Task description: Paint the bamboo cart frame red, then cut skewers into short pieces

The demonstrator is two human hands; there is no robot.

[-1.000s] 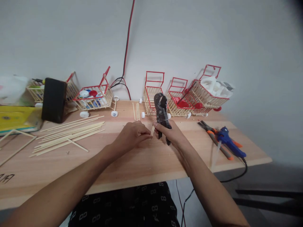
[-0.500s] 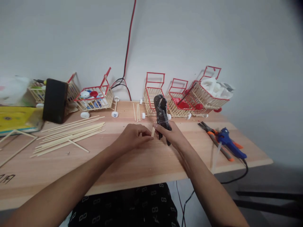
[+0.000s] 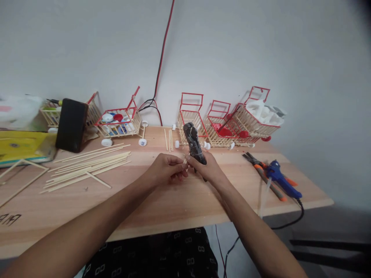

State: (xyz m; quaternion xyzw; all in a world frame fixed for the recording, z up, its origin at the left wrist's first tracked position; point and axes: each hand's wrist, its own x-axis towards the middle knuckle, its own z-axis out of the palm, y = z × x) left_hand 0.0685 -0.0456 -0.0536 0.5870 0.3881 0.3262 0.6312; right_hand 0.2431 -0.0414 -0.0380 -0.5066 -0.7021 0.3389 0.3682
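Hands: left hand (image 3: 165, 168) pinches sticks (image 3: 185, 160), centre; right hand (image 3: 212, 166) grips cutter (image 3: 192, 139), thumb at sticks' top | I see cutter newly tipped towards 11 o'clock; sticks now mostly hidden by fingers | long sticks (image 3: 95, 166) at 9

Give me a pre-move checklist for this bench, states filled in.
1. Black tool in right hand: ok, gripped.
2. Its head clear of left hand: ok, it points away, toward the wall.
3. Stick pieces at left fingertips: ok, pinched.
4. Piece count: cannot tell, fingers partly hide them.
5. Glue gun clear of pliers: not ok, it overlaps them.
6. Glue gun cold: cannot tell.
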